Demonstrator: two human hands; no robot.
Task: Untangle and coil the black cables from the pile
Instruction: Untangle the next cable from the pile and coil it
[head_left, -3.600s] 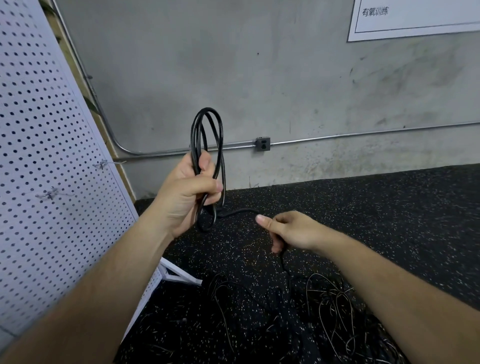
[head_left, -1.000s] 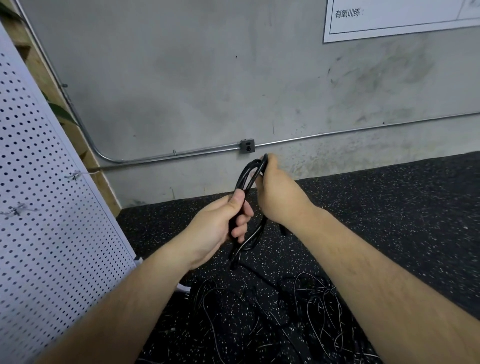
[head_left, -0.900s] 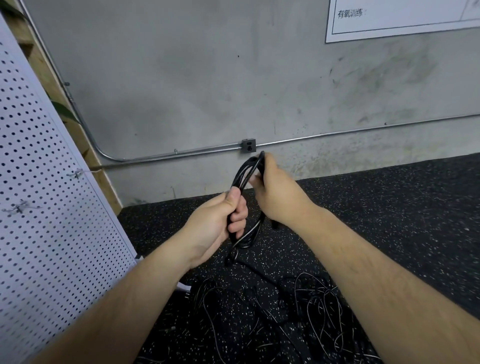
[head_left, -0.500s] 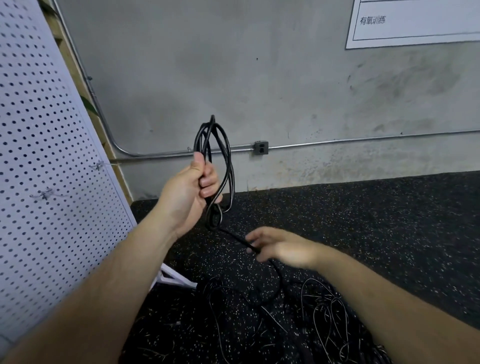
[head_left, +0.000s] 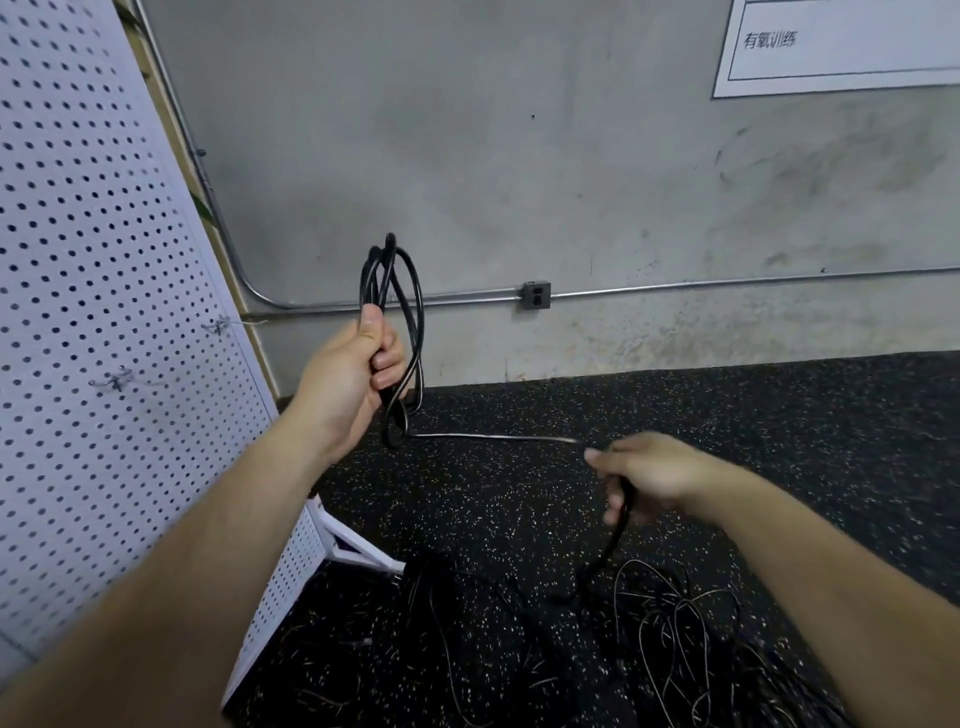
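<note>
I judge the glossy black rubber-sheathed round cable (head_left: 493, 437) to be light and supple yet springy. Its loops will want to fan open, and the smooth jacket looks likely to slide through a loose fist. So I would take hold where the loops cross, clamping all the strands together, and let the free run slip through the other hand, only lightly pinched.

My left hand (head_left: 349, 382) is raised, fingers and thumb wrapped tight round the gathered coil (head_left: 373, 275), whose loops stand above the fist and hang just below it. From the bottom of that coil the cable runs taut and nearly level across to my right hand (head_left: 655, 474), which sits lower and off to the right with its fingers curled round the cable. That hand is blurred, so I cannot tell how firm its grip is. Below the right hand the cable drops to the tangled pile of thin black cables (head_left: 660, 629) on the black speckled rubber floor (head_left: 805, 415), beneath both hands.
</note>
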